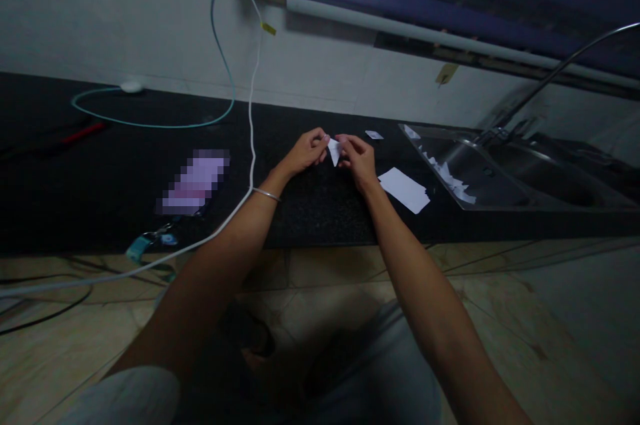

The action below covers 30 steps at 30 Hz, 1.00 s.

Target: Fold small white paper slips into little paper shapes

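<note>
No txt was legible tbh. Yellow tag (269, 29) on the white cord (251, 111) n a 2nd tag (447, 73) by the wall (150, 11) were too small/blurry imo.

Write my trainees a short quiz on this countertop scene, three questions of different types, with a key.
1. True or false: a bracelet circles the left arm.
2. What do the left hand and right hand both hold?
A) a sponge
B) a small piece of white paper
C) a spoon
3. Fill in: the white paper stack lies between the right forearm and the ____.

Key:
1. True
2. B
3. sink
</note>
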Each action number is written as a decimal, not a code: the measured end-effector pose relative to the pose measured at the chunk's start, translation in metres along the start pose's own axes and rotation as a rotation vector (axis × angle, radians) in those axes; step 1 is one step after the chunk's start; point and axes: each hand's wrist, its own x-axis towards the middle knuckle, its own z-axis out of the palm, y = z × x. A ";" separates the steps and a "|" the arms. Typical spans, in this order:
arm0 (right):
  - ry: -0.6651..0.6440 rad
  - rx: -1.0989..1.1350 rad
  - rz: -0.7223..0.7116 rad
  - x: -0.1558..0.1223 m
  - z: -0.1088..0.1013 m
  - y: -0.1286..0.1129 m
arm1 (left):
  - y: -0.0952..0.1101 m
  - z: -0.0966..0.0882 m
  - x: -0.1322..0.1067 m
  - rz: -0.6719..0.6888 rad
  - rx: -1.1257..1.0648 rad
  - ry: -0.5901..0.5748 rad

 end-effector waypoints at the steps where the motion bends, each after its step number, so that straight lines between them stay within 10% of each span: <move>1: 0.011 -0.014 -0.014 0.000 0.001 0.001 | 0.000 0.000 0.000 -0.001 0.000 0.002; 30: 0.015 -0.130 -0.094 0.005 -0.003 0.012 | 0.002 -0.002 0.002 -0.045 -0.107 0.063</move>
